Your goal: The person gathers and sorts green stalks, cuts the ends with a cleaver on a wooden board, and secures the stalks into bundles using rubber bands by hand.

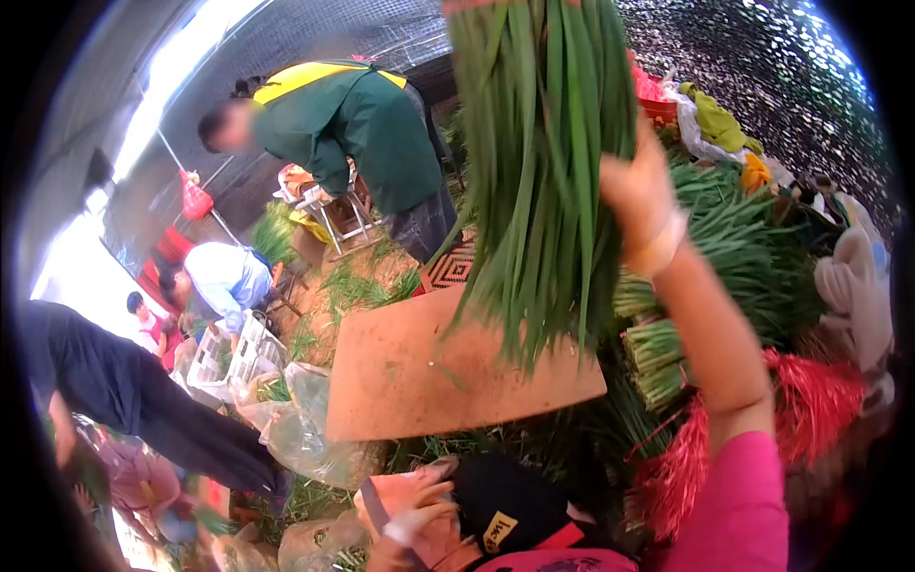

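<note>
The right hand (pixel 648 205) clasps the right side of a long, green bundle of flat leaves (pixel 538 172), fingers partly hidden behind it. The leaf tips hang over the right half of a smooth tan counter (pixel 410 381), its surface showing broadly leftward. Heaped green stalks (pixel 753 234) and shredded red plastic ribbon (pixel 820 410) crowd the right. The left hand (pixel 424 500) is below the counter's near edge; I cannot tell whether it grips anything. Green trimmings (pixel 353 291) litter the brown floor (pixel 310 327).

One raised bundle (pixel 543 172), one tan board (pixel 410 391).
</note>
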`<state>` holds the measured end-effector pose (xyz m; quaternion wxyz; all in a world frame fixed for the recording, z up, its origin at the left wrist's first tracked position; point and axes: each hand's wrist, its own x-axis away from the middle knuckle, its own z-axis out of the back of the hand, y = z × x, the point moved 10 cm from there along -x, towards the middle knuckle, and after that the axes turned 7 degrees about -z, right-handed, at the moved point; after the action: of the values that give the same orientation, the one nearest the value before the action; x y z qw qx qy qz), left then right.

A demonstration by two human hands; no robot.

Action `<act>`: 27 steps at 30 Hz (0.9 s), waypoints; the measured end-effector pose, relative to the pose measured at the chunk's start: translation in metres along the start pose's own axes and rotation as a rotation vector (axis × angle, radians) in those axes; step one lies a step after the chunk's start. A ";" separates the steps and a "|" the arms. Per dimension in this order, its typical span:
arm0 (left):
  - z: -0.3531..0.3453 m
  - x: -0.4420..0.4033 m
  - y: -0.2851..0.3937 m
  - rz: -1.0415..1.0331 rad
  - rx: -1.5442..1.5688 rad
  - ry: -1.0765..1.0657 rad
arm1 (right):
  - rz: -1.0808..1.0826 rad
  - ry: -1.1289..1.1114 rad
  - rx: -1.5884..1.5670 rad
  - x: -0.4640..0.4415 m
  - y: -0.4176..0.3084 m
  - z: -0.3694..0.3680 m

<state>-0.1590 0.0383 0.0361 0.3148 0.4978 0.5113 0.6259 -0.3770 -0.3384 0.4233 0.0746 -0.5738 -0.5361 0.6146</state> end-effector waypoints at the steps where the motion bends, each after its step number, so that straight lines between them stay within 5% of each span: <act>1: 0.026 -0.003 -0.006 -0.075 0.005 0.098 | 0.135 0.037 0.243 -0.037 -0.009 0.025; 5: 0.093 0.008 0.029 -0.064 0.015 0.394 | 0.417 0.262 0.936 -0.129 -0.053 0.061; 7: 0.142 0.018 0.026 -0.118 -0.082 0.566 | 0.357 -0.100 0.317 -0.178 -0.017 0.067; 10: 0.175 0.032 0.041 -0.119 0.020 0.799 | 0.769 -0.015 1.513 -0.194 0.035 0.105; 11: 0.166 0.037 0.064 -0.091 -0.012 0.828 | 0.767 -0.107 1.562 -0.191 0.072 0.116; 14: 0.162 0.063 0.074 0.006 -0.080 0.930 | 0.467 -0.343 1.893 -0.170 0.224 0.187; 16: 0.170 0.081 0.072 0.101 -0.220 0.993 | -0.321 -0.566 2.297 -0.120 0.340 0.249; 17: 0.181 0.100 0.056 0.159 -0.266 1.008 | -0.729 -0.585 2.087 -0.097 0.409 0.316; 19: 0.182 0.131 0.049 0.190 -0.282 1.102 | -0.769 -0.365 1.786 -0.095 0.428 0.361; 20: 0.185 0.146 0.045 0.214 -0.299 1.135 | -0.659 -0.751 2.375 -0.095 0.459 0.388; 22: 0.209 0.196 -0.008 0.362 -0.197 1.236 | -0.623 -0.855 2.524 -0.086 0.459 0.387; 24: 0.218 0.232 -0.051 0.495 -0.074 1.309 | -0.808 -0.222 1.630 -0.089 0.375 0.300; 26: 0.239 0.267 -0.106 0.490 0.007 1.360 | -0.736 -0.266 1.632 -0.094 0.383 0.310; 27: 0.244 0.284 -0.144 0.444 0.094 1.377 | -0.821 -0.035 1.201 -0.098 0.397 0.335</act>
<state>-0.0321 0.4143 -0.0206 -0.2348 0.0958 0.5069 0.8239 -0.4005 -0.7639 0.1108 0.5927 -0.1763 -0.2794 0.7345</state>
